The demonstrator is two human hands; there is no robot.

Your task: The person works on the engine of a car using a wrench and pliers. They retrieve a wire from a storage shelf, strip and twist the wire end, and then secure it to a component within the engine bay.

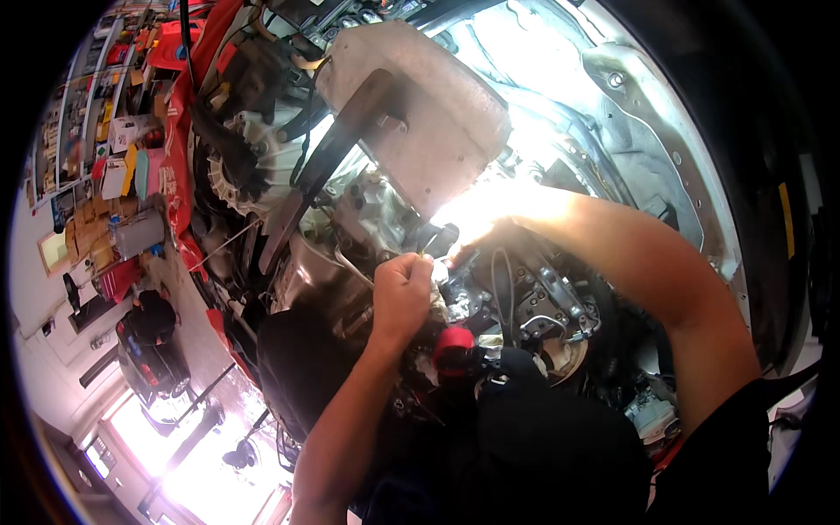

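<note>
Glare (503, 198) over right hand (478, 231)

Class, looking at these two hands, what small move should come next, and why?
Perhaps ease the right hand slightly out of the glare: bright light washes out its back, and it sits close to the left hand among metal parts.

Over here, the engine bay (643, 162) carries everything: a red strip (178, 166) lines its left edge; a dark bar (319, 179) slants across a flat metal plate (437, 109).
</note>
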